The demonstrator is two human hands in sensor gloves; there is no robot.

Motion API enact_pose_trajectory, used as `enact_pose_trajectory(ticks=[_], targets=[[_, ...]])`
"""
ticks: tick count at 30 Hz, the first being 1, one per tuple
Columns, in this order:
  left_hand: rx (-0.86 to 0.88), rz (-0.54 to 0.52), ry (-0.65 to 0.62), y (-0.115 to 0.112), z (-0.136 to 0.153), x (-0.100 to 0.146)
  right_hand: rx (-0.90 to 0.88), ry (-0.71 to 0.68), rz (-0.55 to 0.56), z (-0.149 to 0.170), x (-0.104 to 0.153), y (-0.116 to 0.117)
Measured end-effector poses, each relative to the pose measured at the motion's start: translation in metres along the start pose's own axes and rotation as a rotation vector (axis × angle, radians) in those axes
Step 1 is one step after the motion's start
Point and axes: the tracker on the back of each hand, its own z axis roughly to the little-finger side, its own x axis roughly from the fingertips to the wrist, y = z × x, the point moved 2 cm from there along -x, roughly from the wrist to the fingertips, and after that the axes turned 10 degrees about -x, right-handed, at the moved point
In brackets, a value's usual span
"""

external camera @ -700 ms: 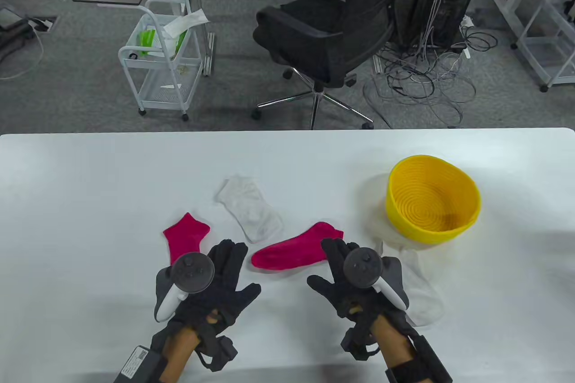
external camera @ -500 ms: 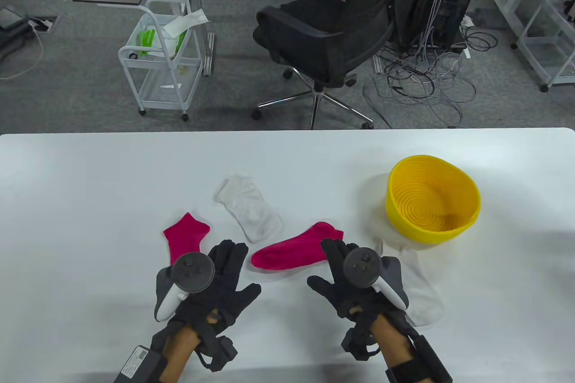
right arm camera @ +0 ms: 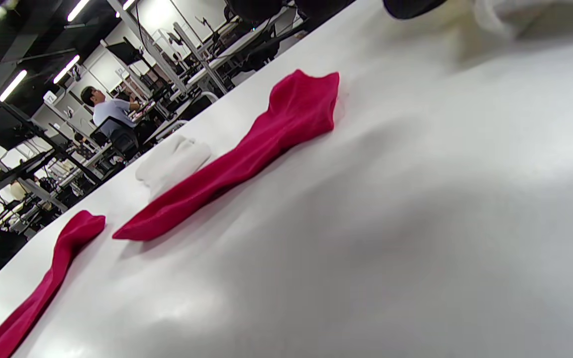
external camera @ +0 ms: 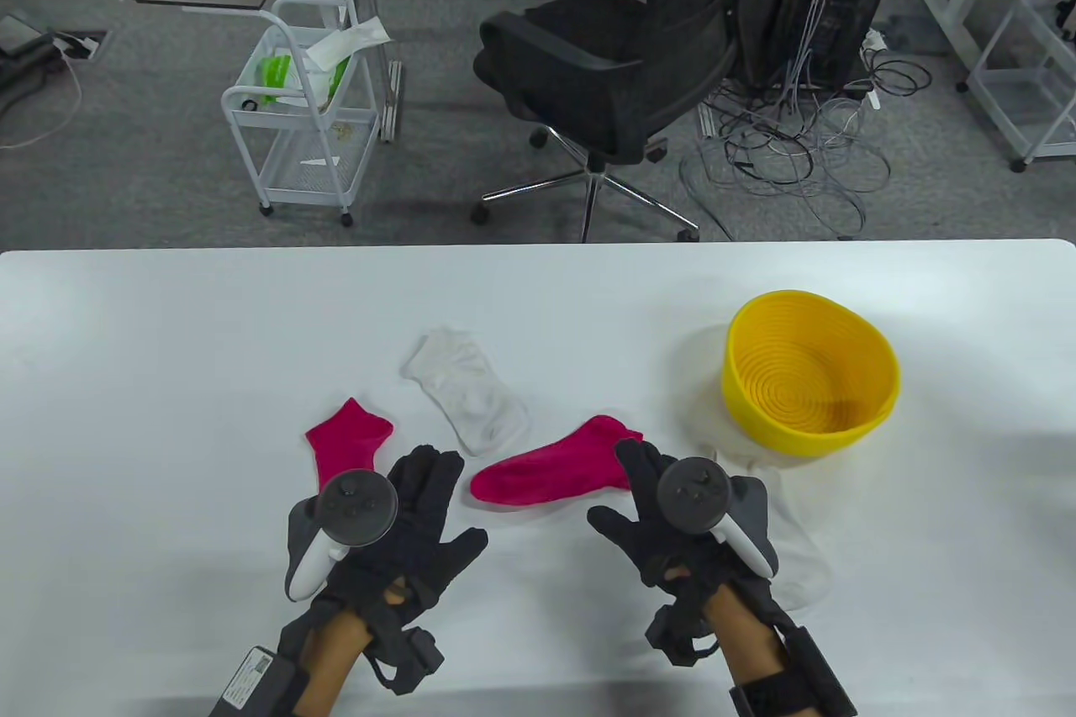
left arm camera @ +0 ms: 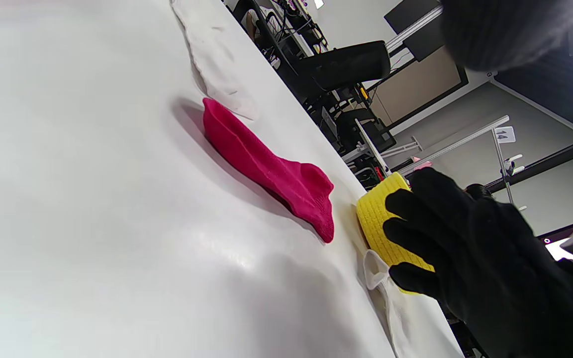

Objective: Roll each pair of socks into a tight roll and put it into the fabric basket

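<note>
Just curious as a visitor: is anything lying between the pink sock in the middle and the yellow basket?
Nothing visible blocks it. Only bare table lies between the pink sock and the yellow basket; a white sock lies beside the basket, nearer the person.

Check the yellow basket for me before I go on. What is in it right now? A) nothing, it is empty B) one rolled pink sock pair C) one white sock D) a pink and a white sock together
A: the table view looks straight into the yellow basket and shows only its bare coiled bottom; both pink socks and both white socks lie flat on the table.
</note>
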Motion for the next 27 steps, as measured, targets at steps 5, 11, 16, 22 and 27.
enact_pose_trajectory(ticks=[5, 11, 16, 22, 27], targets=[[0.007, -0.011, -0.015, 0.003, -0.003, 0.002, 0.005, 0.026, 0.059, -0.004, -0.001, -0.013], [0.015, -0.016, -0.021, 0.006, -0.003, 0.002, 0.057, 0.153, 0.166, -0.01, -0.015, -0.025], [0.023, -0.013, -0.02, 0.007, -0.004, 0.003, 0.102, 0.336, 0.238, -0.006, -0.033, -0.023], [0.039, -0.023, -0.019, 0.012, -0.003, 0.005, 0.175, 0.49, 0.22, 0.004, -0.056, -0.006], [0.04, -0.023, -0.017, 0.016, -0.001, 0.005, 0.332, 0.599, 0.259, 0.007, -0.072, 0.007]])
